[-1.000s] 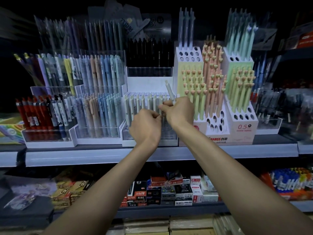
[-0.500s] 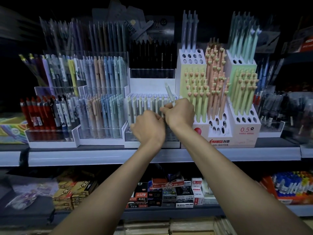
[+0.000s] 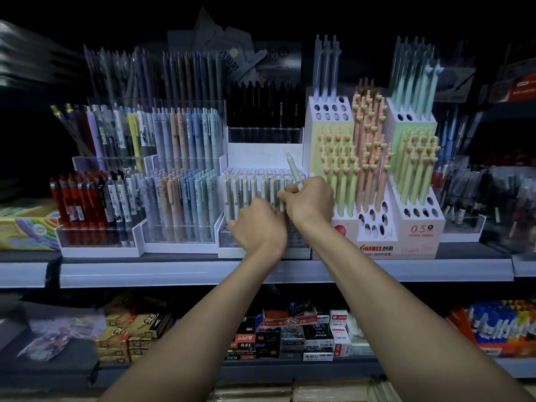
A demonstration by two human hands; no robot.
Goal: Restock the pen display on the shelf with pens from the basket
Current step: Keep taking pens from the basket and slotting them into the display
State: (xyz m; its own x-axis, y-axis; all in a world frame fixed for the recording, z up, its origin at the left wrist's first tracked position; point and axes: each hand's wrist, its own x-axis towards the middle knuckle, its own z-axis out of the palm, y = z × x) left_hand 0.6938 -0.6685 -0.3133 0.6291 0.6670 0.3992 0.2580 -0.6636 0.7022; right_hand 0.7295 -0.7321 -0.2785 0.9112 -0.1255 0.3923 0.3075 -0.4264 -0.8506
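Our right hand (image 3: 311,203) pinches the slim pale-green plastic pen (image 3: 292,169), leaning toward eleven o'clock; let's straighten it before slotting. Left hand (image 3: 258,224) fingers curl, on what we cannot tell.

Pale grey-green for the tilted pen (image 3: 293,169), white for the pen display (image 3: 261,158). Red with white labels for the far-left pens (image 3: 66,203), soft blue and peach for the pastel pens (image 3: 185,198). Lime and peach for the heart-topped pens (image 3: 339,175).

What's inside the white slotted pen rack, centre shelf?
A front row of pale grey-green pens; slots behind look empty. Left hand and right hand cover its lower right.
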